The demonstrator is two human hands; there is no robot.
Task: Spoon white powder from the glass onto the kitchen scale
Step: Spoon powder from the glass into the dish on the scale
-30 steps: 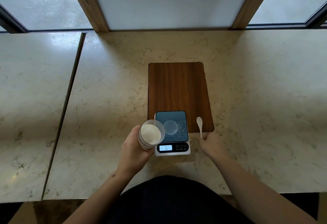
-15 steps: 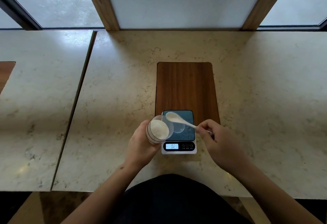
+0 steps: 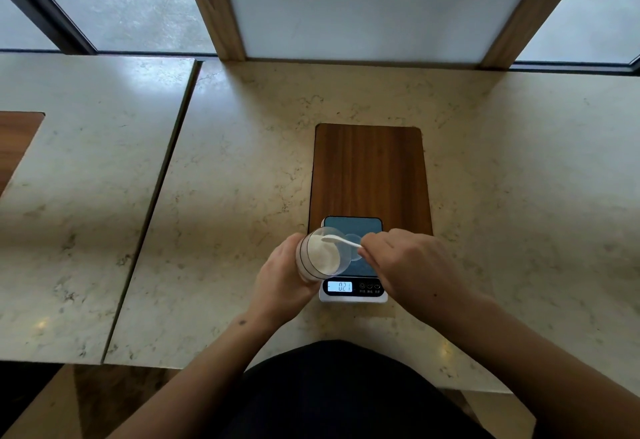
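Note:
My left hand (image 3: 280, 282) grips a clear glass (image 3: 320, 258) of white powder, tilted toward the right over the left edge of the kitchen scale (image 3: 353, 286). My right hand (image 3: 408, 265) pinches the handle of a small white spoon (image 3: 341, 240), whose bowl sits inside the glass mouth at the powder. The scale has a dark blue plate and a lit display reading 0.21. A small clear dish (image 3: 354, 241) lies on the plate, mostly hidden behind the glass and my right hand.
The scale stands on the near end of a brown wooden board (image 3: 369, 172) set in the marble counter (image 3: 519, 196). A seam (image 3: 152, 210) splits off a second slab at the left with another wooden inset (image 3: 15, 137). Window frames run along the back.
My right hand picked the spoon up from beside the scale and carried it left; its bowl has gone from above the glass rim down into the glass.

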